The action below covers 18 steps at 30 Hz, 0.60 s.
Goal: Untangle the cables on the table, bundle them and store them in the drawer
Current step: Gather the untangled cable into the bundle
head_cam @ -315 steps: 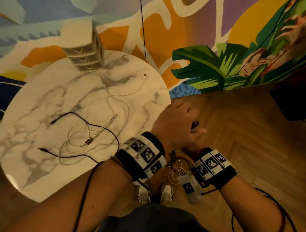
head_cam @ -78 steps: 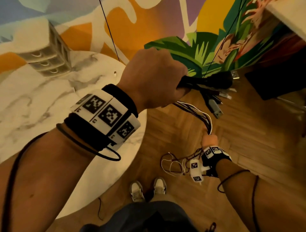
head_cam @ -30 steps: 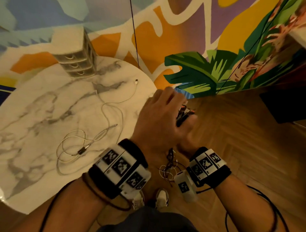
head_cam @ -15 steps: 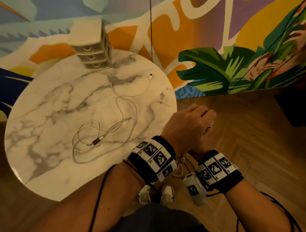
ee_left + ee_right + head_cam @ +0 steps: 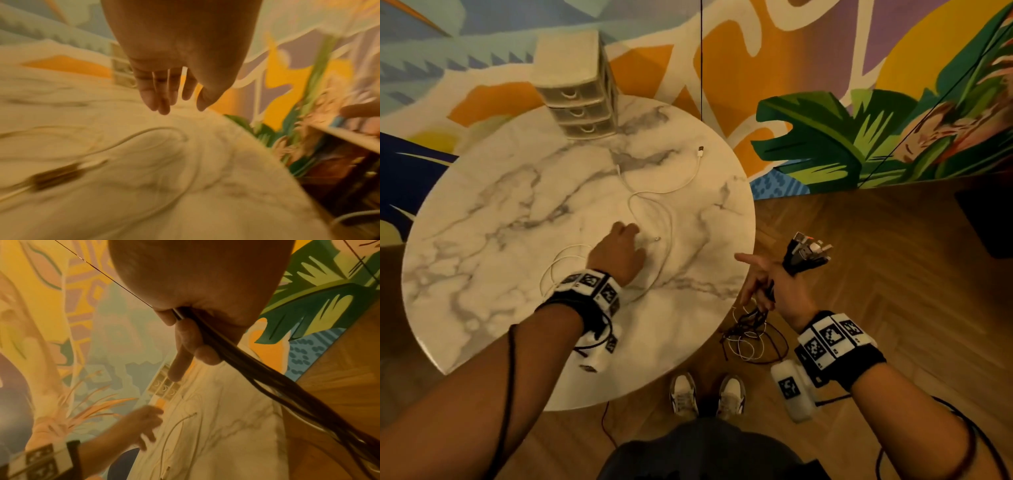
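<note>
A white cable (image 5: 667, 192) lies in loose loops on the round marble table (image 5: 493, 274), its plug (image 5: 700, 150) near the far edge. My left hand (image 5: 619, 246) hovers over those loops with fingers (image 5: 162, 97) straight and holds nothing. Off the table's right edge, my right hand (image 5: 774, 281) grips a bundle of dark cables (image 5: 242, 360). Their connectors (image 5: 808, 250) stick out past my thumb, and the loose ends (image 5: 750, 335) dangle below toward the floor. The small three-drawer unit (image 5: 578, 92) stands at the table's far edge, its drawers closed.
The wooden herringbone floor (image 5: 893, 274) spreads to the right of the table. A painted mural wall (image 5: 825, 102) rises behind. My shoes (image 5: 705, 397) stand at the table's near edge. A thin black cord (image 5: 701, 58) hangs down the wall behind the table.
My left hand has let go of the bundle and reached left over the white cable on the table. The right hand now holds the dark bundle alone, connectors showing.
</note>
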Available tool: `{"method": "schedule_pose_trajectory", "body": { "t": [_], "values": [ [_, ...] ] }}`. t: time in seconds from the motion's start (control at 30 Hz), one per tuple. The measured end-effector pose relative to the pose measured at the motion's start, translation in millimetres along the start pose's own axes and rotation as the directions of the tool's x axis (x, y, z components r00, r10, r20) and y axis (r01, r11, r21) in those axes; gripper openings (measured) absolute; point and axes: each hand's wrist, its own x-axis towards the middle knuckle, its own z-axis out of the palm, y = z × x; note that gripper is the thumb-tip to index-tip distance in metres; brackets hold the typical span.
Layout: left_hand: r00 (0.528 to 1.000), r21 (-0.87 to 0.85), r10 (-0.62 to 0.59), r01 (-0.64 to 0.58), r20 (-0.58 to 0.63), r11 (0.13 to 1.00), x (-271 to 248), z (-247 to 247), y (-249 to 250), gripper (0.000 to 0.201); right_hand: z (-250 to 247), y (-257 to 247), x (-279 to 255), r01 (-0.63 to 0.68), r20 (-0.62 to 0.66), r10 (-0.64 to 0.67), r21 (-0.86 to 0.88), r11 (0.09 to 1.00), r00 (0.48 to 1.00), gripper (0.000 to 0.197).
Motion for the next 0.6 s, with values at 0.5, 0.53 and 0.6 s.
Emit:
{"method": "schedule_pose_trajectory", "body": {
  "t": [0.5,0.53,0.6],
  "values": [
    [0.876,-0.035,0.411,-0.432,-0.253,0.901,-62,19,60,0.032,38,6,2,-0.096,0.151,0.091,0.026,0.995,0.984,0.038],
    [0.855,-0.006,0.452,-0.469,-0.255,0.883,-68,20,67,0.029,40,4,1,-0.093,0.145,0.085,0.048,0.995,0.986,0.038],
    [0.824,0.036,0.518,-0.524,-0.231,0.851,-76,21,74,0.022,42,1,1,-0.064,0.114,0.054,0.090,0.994,0.992,0.038]
  ]
}}
